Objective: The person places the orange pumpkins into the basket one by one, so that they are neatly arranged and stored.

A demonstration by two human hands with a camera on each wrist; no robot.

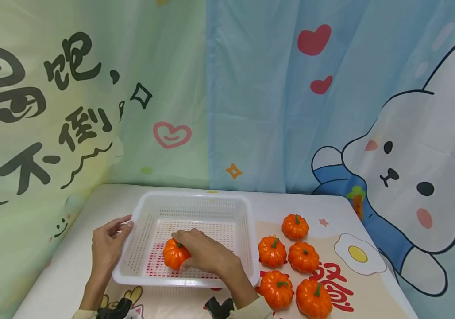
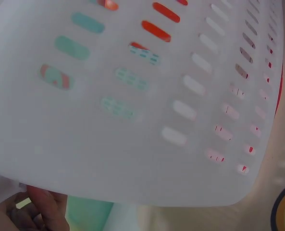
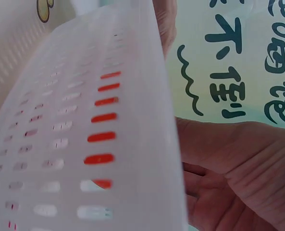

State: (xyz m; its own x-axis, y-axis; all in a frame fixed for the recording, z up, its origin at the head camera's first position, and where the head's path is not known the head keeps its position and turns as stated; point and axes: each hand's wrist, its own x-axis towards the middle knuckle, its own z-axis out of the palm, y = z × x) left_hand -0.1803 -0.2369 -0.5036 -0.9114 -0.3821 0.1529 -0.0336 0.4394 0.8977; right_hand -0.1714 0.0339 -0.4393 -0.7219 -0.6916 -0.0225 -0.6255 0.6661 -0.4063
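Observation:
A white plastic basket [image 1: 195, 195] with slotted walls stands on the table. My left hand [image 1: 109, 243] pinches its left rim; in the left wrist view, part of that hand [image 2: 43, 209] shows at the basket's edge. Inside the basket, my right hand [image 1: 207, 253] grips a small orange pumpkin [image 1: 174, 254] with a green stem, thumb and fingers on either side of it. The right wrist view has this hand [image 3: 243, 168] partly behind the basket wall [image 3: 142, 159], with orange showing through the slots.
Right of the basket, several more pumpkins lie on the table: one at the back [image 1: 295, 227], others nearer, such as one by the basket [image 1: 276, 290]. A printed mat [image 1: 364, 288] lies under them. A patterned curtain [image 1: 247, 97] hangs behind the table.

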